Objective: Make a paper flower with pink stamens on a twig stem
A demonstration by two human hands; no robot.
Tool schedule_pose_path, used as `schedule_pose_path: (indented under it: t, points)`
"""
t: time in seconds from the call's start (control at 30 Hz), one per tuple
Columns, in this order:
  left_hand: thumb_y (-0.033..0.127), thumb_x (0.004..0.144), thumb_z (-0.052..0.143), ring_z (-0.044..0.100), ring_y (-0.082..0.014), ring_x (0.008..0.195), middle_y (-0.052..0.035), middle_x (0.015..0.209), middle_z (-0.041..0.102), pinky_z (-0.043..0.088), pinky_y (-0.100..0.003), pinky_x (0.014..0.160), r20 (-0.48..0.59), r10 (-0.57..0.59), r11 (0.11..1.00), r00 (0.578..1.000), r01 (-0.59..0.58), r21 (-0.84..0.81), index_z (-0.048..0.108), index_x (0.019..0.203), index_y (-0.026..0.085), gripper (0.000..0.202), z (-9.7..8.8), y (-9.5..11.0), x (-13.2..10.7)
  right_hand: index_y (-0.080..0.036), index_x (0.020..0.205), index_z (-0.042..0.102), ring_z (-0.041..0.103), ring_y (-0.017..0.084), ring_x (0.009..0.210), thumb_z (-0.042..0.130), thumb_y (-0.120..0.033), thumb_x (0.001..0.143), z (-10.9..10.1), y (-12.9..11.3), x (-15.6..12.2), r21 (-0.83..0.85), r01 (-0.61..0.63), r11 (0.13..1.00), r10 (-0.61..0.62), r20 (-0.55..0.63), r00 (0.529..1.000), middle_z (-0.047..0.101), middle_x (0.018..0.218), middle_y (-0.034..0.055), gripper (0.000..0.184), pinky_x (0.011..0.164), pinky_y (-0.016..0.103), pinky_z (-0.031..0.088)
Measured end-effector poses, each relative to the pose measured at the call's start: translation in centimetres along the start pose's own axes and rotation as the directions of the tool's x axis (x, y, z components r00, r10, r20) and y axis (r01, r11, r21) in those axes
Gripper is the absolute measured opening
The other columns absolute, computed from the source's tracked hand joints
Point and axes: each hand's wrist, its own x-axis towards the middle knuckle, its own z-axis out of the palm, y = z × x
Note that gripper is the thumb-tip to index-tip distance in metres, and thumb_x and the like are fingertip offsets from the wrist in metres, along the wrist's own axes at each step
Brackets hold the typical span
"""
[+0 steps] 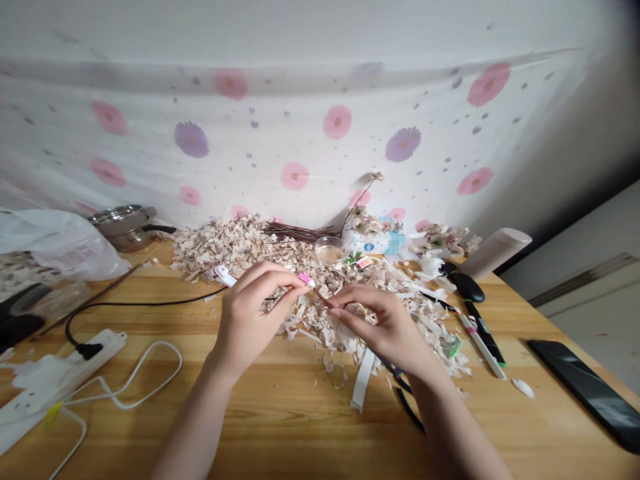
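Both my hands meet over a pile of pale, petal-like scraps [225, 247] on the wooden table [270, 413]. With thumb and fingertips, my left hand [253, 310] pinches a small pink-and-white piece [306, 279]. That piece sits at the upper end of a thin brown twig [321, 297]. My right hand [387, 330] grips the twig lower down, its fingers closed. Behind them are a bundle of dark twigs [300, 232] and a clear round tub [329, 251]. A flowering branch [357, 200] rises beside the tub.
On the left lie a white power strip [35, 393], cables, a plastic bag [65, 240] and a metal pot [123, 223]. A black phone [585, 387], a white stick-like tool [483, 347] and a pale cylinder [500, 253] are on the right. A wipes pack [373, 241] stands behind.
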Motion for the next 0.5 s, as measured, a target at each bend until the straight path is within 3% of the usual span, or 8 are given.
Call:
schedule_pose_path:
  t: [0.5]
  points:
    - [0.005,0.078,0.067,0.059,-0.011,0.081,-0.0017,0.079,0.063,0.047,-0.024,0.078,-0.003,0.018,1.0,1.0,-0.018,0.009,0.064,0.079,0.015,0.011,-0.1,0.02,0.02,-0.02,0.089,0.069,0.064,0.015,0.082,0.059,-0.02,0.087,0.08,0.05,-0.12,-0.009,0.039,0.999,-0.039,-0.012,0.999,0.069,0.089,0.0033,0.01,0.074,0.028,0.049]
